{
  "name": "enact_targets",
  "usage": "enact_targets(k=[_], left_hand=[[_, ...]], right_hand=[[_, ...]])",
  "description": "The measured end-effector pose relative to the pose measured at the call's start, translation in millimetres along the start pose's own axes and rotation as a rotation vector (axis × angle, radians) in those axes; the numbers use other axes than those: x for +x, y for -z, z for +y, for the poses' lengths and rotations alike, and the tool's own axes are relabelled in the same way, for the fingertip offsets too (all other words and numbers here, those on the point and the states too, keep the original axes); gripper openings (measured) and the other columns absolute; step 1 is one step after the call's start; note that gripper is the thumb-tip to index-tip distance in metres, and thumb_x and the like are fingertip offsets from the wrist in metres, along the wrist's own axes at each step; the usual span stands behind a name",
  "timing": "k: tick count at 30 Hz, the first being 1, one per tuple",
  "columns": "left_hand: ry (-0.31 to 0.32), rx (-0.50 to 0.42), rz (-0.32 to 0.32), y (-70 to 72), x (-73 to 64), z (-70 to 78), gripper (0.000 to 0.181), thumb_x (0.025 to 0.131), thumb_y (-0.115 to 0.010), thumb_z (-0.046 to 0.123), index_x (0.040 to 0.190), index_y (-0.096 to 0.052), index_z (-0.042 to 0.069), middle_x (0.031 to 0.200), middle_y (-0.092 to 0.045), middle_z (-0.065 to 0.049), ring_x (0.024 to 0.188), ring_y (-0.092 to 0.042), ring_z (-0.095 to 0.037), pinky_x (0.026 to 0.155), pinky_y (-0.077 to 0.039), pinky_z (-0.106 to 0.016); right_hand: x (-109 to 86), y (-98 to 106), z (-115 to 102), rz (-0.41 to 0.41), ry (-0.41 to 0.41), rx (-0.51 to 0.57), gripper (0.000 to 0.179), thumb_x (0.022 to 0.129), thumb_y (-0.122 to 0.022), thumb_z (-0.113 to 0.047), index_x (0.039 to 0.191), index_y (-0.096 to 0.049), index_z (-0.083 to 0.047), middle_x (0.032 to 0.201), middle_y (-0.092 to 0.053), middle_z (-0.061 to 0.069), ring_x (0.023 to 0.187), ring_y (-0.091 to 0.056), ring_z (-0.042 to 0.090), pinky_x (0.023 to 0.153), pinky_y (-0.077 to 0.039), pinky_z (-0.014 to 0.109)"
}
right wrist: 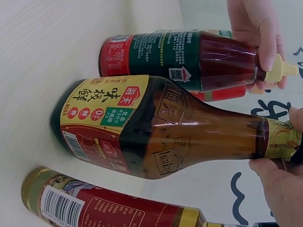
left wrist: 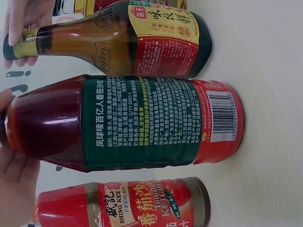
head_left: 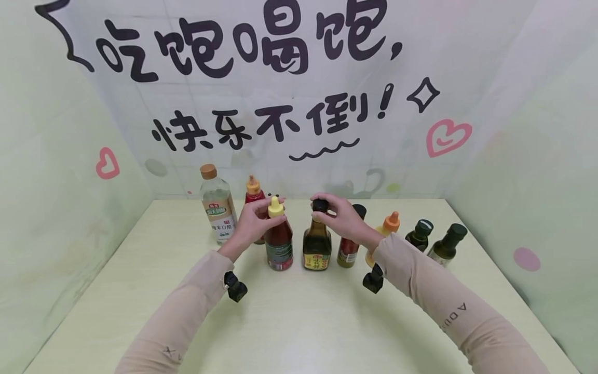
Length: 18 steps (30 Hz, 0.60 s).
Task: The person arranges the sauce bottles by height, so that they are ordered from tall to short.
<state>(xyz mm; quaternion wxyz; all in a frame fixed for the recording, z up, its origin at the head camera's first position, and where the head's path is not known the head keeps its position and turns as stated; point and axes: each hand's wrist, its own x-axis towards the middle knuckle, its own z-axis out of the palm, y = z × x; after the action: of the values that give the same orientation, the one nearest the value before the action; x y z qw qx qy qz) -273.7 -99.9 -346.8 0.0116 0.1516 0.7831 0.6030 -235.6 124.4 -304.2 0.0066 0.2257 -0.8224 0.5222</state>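
Note:
In the head view my left hand grips the neck of a ketchup bottle with a yellow nozzle cap. Its dark green label and red base band show large in the left wrist view. To its right, my right hand pinches the black cap and neck of a brown glass soy sauce bottle with a yellow label. Both bottles stand upright, side by side with a small gap. Behind my left hand is a second ketchup bottle, red with an orange cap, partly hidden.
A clear white vinegar bottle stands at the left. Right of the soy sauce are a red-labelled bottle, an orange-capped squeeze bottle partly behind my sleeve, and two dark green-capped bottles. A printed cloth hangs behind the table.

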Motion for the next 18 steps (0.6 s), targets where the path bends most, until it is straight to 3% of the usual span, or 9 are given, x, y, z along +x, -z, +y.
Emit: enact_targets(k=[5,12,18], left_hand=[[0.009,-0.004,0.007,-0.8,-0.1,-0.9,0.041,0.077,-0.070,0.016,0.116,-0.060,0.015,0.115,-0.058,-0.006,0.097,-0.057,-0.020,0.081,-0.047,-0.038],[0.014,0.036,0.030,-4.7,-0.5,2.8,0.040,0.076,-0.070,0.015,0.115,-0.061,0.013,0.115,-0.058,-0.006,0.097,-0.057,-0.020,0.080,-0.048,-0.035],[-0.047,0.081,0.074,-8.3,8.0,18.2,0.037,0.076,-0.070,0.013,0.111,-0.062,0.009,0.110,-0.061,-0.008,0.094,-0.059,-0.019,0.077,-0.049,-0.033]], right_hand=[[0.0,-0.4,2.3,-0.003,0.006,-0.009,0.032,0.086,-0.055,-0.001,0.117,-0.049,0.003,0.120,-0.047,0.024,0.110,-0.047,0.036,0.077,-0.048,0.038],[9.4,-0.4,29.8,0.002,-0.003,0.007,0.033,0.085,-0.058,-0.009,0.118,-0.051,-0.005,0.122,-0.048,0.019,0.112,-0.047,0.032,0.077,-0.048,0.037],[10.1,-0.1,31.9,0.010,0.013,-0.009,0.033,0.085,-0.059,-0.011,0.117,-0.052,-0.006,0.121,-0.049,0.016,0.110,-0.049,0.030,0.077,-0.049,0.035]])
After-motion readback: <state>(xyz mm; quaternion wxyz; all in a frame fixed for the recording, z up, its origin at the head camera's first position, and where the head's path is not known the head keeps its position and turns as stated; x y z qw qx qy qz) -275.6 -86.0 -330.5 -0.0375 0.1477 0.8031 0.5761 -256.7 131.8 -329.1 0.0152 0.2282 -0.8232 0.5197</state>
